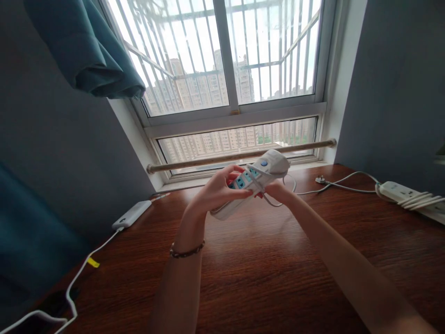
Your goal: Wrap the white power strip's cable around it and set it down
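Note:
I hold a white power strip [267, 169] with blue sockets and a blue switch above the wooden table [250, 273], tilted up to the right. My left hand [217, 190] grips its near end, fingers over the sockets. Underneath its far half sits my right hand [278, 191], touching the strip and its white cord [269, 200], which is looped across the strip's body. The cord runs right to a plug [320, 179] lying on the table.
A second white power strip [410, 197] with wound cord lies at the right edge. At the left, a white power bank [132, 214] with a cable [74, 280] rests near the wall. A window with a rail [239, 155] and a teal curtain [85, 51] stand behind.

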`<state>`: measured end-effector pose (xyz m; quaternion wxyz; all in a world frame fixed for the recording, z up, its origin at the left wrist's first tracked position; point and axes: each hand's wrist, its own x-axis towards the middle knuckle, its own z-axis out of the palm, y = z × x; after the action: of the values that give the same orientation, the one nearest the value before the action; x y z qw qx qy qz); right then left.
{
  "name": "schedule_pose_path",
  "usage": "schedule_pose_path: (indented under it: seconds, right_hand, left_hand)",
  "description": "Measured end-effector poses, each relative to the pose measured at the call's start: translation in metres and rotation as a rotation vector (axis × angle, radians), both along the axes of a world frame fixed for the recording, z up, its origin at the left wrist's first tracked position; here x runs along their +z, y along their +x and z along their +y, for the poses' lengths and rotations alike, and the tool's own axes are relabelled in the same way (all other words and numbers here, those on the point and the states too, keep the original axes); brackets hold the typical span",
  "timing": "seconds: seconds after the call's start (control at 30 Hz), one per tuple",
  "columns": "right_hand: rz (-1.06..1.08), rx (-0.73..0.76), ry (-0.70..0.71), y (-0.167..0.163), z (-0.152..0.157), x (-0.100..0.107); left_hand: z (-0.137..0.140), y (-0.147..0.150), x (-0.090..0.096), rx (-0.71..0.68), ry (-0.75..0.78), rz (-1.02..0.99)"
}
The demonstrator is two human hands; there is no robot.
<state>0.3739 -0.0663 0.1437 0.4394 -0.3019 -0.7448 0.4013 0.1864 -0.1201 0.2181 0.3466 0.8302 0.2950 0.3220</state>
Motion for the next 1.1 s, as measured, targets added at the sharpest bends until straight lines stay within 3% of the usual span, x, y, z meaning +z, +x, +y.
schedule_pose_path:
  seconds: [0.13,0.23,0.43,0.53,0.63,0.7,0.83,0.9,1.1]
  right_hand:
    - [-0.064,-0.034,-0.124,-0.015,0.003,-0.012]
    - [-0.245,-0.177,-0.109,-0.013,-0.002,-0.007]
    - [-0.654,-0.426,0.335,0.007,-0.016,0.018]
    - [-0.732,-0.607,0.436,0.006,-0.027,0.027]
    - [-0.798,-0.811,0.534,0.002,-0.036,0.033]
    - [-0.836,-0.860,0.577,0.003,-0.039,0.036]
    - [-0.887,-0.721,0.683,0.015,-0.041,0.041]
    - [-0.908,-0.621,0.734,0.020,-0.043,0.044]
    - [-0.914,-0.293,0.645,0.018,-0.055,0.052]
  left_hand:
    - [0.014,0.006,-0.010,0.301,0.086,-0.013]
    - [0.022,0.009,-0.014,0.397,0.183,0.097]
    - [0.028,0.003,-0.015,0.632,0.341,0.230]
    - [0.031,0.000,-0.015,0.653,0.362,0.280]
    - [0.034,0.003,-0.018,0.565,0.308,0.327]
    - [0.035,0.007,-0.020,0.497,0.287,0.325]
    - [0.033,0.016,-0.024,0.550,0.267,0.333]
    - [0.030,0.018,-0.026,0.514,0.248,0.369]
    - [0.025,0.012,-0.025,0.118,0.185,0.538]
